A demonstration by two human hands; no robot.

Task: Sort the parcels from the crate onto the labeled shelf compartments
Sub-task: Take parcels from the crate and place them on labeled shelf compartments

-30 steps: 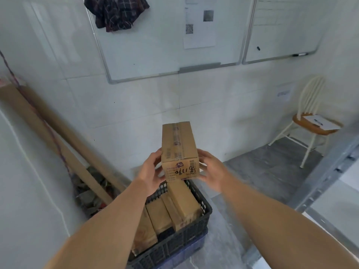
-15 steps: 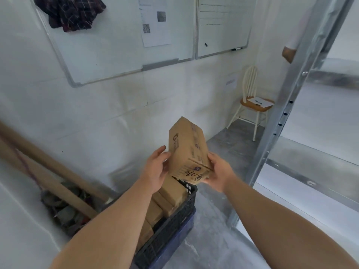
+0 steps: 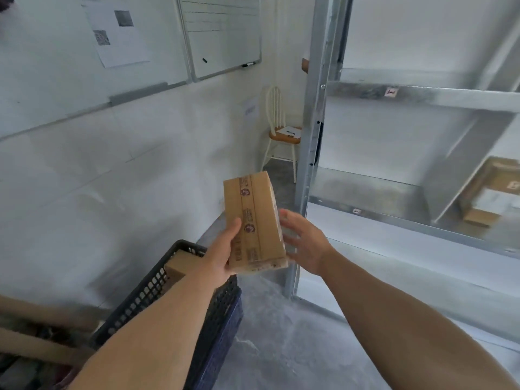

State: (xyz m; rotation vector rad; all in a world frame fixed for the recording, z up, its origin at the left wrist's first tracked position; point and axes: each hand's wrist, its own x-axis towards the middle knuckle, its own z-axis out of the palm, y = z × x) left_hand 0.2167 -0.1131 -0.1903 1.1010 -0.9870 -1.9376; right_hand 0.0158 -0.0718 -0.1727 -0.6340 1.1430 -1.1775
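A taped brown cardboard parcel (image 3: 253, 220) is held up at mid-frame. My left hand (image 3: 222, 254) grips its lower left side, thumb across the top face. My right hand (image 3: 305, 243) is beside the parcel's right edge with fingers spread and blurred; whether it touches the box is unclear. Below my left arm sits the black mesh crate (image 3: 146, 291) with another brown parcel (image 3: 180, 266) showing inside. To the right stands the metal shelf (image 3: 408, 220), with small labels (image 3: 391, 92) on its rails.
A cardboard box (image 3: 495, 190) lies on the shelf at the right. The shelf's upright post (image 3: 312, 136) stands just right of the parcel. A wooden chair (image 3: 281, 130) is in the far corner. Whiteboards (image 3: 219, 35) hang on the wall. Cardboard tubes (image 3: 42, 347) lie lower left.
My view swung right, bringing the shelf into frame. The parcel turned so its taped face is up and moved towards the shelf. My right hand loosened from the box and spread its fingers.
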